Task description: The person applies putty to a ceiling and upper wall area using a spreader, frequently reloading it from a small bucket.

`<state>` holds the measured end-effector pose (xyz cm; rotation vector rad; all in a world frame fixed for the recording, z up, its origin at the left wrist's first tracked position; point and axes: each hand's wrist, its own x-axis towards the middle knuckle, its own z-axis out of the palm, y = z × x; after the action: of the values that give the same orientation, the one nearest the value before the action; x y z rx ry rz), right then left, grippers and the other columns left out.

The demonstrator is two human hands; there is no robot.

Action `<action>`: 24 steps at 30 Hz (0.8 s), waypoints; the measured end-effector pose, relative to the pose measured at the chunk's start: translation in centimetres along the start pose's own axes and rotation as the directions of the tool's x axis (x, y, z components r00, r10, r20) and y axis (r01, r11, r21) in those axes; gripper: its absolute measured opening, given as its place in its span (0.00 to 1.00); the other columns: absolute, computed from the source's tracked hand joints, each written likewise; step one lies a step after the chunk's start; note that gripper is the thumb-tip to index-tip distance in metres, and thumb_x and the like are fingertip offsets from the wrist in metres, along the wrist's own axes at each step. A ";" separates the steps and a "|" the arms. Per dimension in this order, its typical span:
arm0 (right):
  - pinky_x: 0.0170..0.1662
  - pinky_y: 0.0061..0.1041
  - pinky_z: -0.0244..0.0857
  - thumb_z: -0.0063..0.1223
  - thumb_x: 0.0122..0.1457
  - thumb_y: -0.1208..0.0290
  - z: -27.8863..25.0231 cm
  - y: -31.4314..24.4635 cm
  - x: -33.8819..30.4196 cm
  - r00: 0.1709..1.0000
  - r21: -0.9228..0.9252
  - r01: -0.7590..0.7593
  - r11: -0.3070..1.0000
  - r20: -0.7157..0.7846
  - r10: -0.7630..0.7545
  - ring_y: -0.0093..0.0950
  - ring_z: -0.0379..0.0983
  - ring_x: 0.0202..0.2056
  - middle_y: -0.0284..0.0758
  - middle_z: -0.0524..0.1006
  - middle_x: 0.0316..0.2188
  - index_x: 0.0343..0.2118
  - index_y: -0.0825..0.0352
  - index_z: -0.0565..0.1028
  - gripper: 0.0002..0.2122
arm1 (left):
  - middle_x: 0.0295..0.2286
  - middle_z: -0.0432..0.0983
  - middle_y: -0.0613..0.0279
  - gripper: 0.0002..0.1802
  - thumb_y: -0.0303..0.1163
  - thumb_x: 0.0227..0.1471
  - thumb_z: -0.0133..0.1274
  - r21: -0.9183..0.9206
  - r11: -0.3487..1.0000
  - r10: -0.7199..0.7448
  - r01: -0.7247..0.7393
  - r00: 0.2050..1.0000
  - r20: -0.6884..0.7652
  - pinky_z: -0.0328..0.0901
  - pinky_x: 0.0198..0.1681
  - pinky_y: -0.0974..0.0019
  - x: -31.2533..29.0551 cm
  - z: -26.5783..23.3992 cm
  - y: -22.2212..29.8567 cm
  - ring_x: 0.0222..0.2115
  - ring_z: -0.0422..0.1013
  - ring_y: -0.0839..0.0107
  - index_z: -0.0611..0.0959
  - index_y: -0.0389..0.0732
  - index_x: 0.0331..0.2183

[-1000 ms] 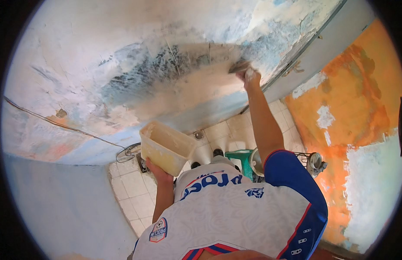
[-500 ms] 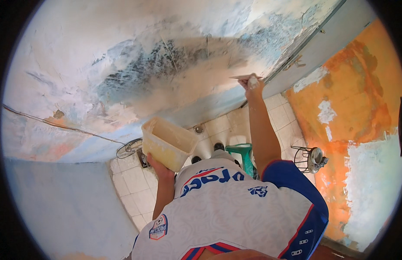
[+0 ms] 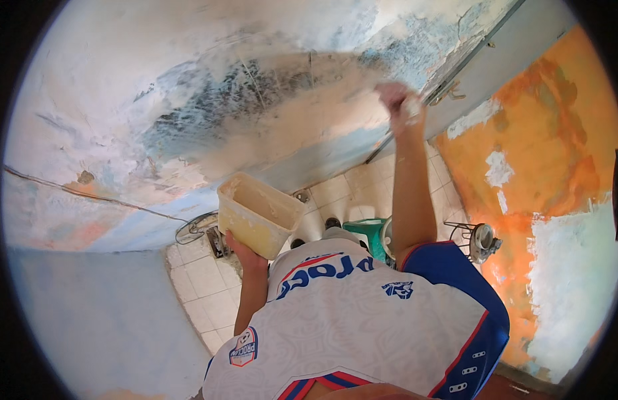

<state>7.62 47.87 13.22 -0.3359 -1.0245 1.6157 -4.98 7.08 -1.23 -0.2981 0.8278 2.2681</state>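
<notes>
Where the patchy white, pale-blue and peach plastered wall (image 3: 282,137) nears its right edge, the right hand (image 3: 402,107) is in front of it, blurred; whether its grip is wide, narrow or closed on a tool cannot be told, nor whether it touches the plaster. Left hand (image 3: 247,255): grip closed on the lower left side of a rectangular, translucent cream plastic container (image 3: 256,227). Container: open-topped, tilted, pale residue on its inner sides; located above the floor, before the wearer's body. Wall surface: one long, dark, blue-grey patch (image 3: 219,100), left of the right hand. Thin dark cable (image 3: 102,196): along the wall's lower left part, ending in loops near the floor's left edge. Floor (image 3: 206,290): pale square tiles. Green plastic stool (image 3: 368,230): on the floor, partly hidden by the wearer. Dark wire-frame stand with round metallic top (image 3: 482,243): at the floor's right edge, beside an orange wall with white patches (image 3: 556,140)
</notes>
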 end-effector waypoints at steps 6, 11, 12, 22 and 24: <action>0.30 0.42 0.80 0.45 0.63 0.73 -9.5 10.6 1.8 0.809 -0.047 -0.441 0.896 -0.453 0.374 0.35 0.74 0.24 0.40 0.74 0.24 0.30 0.73 0.71 0.09 | 0.59 0.61 0.59 0.36 0.59 0.61 0.31 0.029 0.999 -0.034 0.034 0.999 0.005 0.58 0.60 0.53 0.0 0.6 -0.6 0.59 0.60 0.57 0.62 0.46 0.62; 0.32 0.40 0.80 0.45 0.62 0.75 3.3 1.5 8.9 0.985 -0.117 -0.118 0.986 -0.139 0.101 0.35 0.74 0.24 0.41 0.74 0.24 0.33 0.77 0.71 0.08 | 0.59 0.61 0.58 0.37 0.60 0.61 0.31 0.055 0.998 -0.009 0.006 0.998 0.057 0.58 0.60 0.50 -0.2 0.1 -0.4 0.59 0.60 0.56 0.61 0.47 0.62; 0.33 0.39 0.80 0.45 0.62 0.75 5.2 -1.2 9.1 0.996 -0.084 -0.066 0.994 -0.070 0.060 0.35 0.74 0.24 0.42 0.74 0.24 0.33 0.77 0.71 0.08 | 0.59 0.61 0.58 0.37 0.60 0.61 0.31 0.046 0.998 -0.039 0.037 0.999 0.034 0.58 0.60 0.50 -0.5 0.0 -0.5 0.59 0.59 0.56 0.61 0.47 0.62; 0.31 0.32 0.74 0.46 0.65 0.67 -12.7 10.1 -2.7 0.996 -0.032 -0.087 0.996 -0.018 0.087 0.29 0.73 0.24 0.36 0.76 0.23 0.26 0.66 0.73 0.12 | 0.60 0.61 0.58 0.37 0.60 0.61 0.31 -0.001 0.993 -0.122 0.122 0.993 0.002 0.59 0.60 0.50 -0.8 -0.6 -2.0 0.59 0.60 0.56 0.61 0.47 0.62; 0.30 0.31 0.76 0.47 0.65 0.64 -12.9 14.1 -4.8 0.865 -0.172 -0.418 0.892 -0.376 0.332 0.27 0.75 0.27 0.34 0.77 0.27 0.32 0.66 0.75 0.11 | 0.59 0.61 0.58 0.36 0.59 0.61 0.31 0.000 0.992 -0.126 0.126 0.992 -0.019 0.59 0.60 0.51 -0.9 -1.8 -1.9 0.59 0.60 0.56 0.61 0.47 0.62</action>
<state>8.89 49.44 -6.40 -1.0072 -0.9303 1.6950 -3.05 6.52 -3.11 -0.3621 0.7970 2.1502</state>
